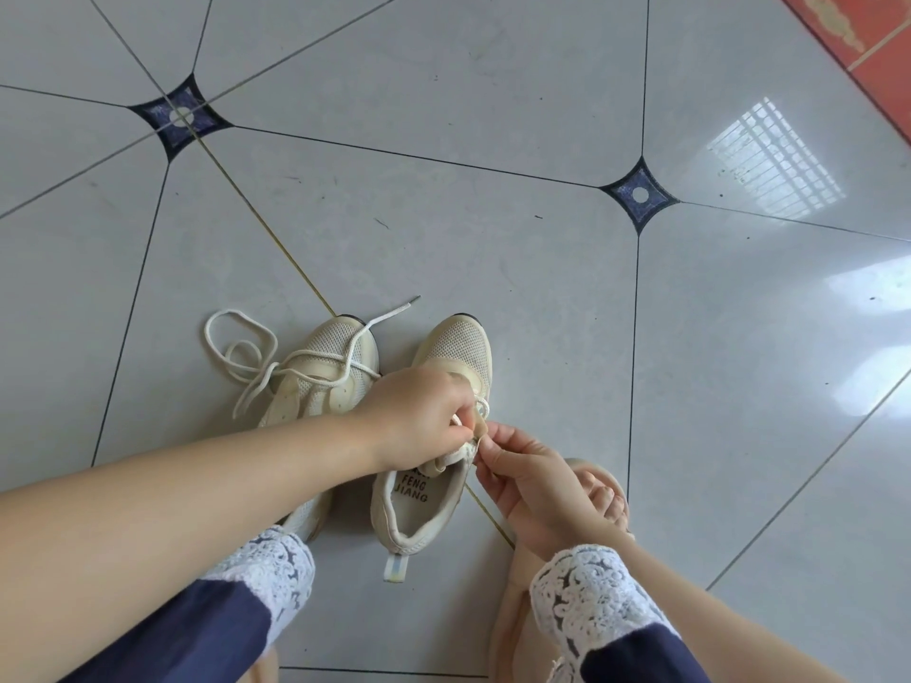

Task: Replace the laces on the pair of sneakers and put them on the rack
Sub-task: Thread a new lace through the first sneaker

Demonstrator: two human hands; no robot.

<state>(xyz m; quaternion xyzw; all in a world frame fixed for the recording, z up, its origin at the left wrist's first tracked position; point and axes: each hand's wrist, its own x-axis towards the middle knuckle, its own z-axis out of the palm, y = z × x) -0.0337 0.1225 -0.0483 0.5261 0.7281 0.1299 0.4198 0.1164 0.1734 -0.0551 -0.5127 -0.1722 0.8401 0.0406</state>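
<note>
My left hand [419, 416] lay curled over the throat of the right-side sneaker [456, 350], fingers clamped on its upper. My right hand [530, 478] met it from the other side, thumb and forefinger pinched tight on a short lace [482, 405] at the eyelet edge; how that lace ran under my fingers I could not tell. The two hands touched over the shoe, its heel toward me and its toe away.

The left-side sneaker [328, 359] stood just beside it, almost touching, partly under my left forearm. Its loose lace [241, 345] was threaded through the front eyelets and spilled in loops to the left, one end lying out past the toe. My sandalled foot [604, 500] sat close on the right, just behind my right hand.

Ahead of both toes and out to either side the floor [443, 140] lay open. It was glossy pale grey tile with dark joints and small dark star insets, and it caught a window's barred reflection [776, 160] on the right. A red patterned strip [867, 46] edged the far right corner.
</note>
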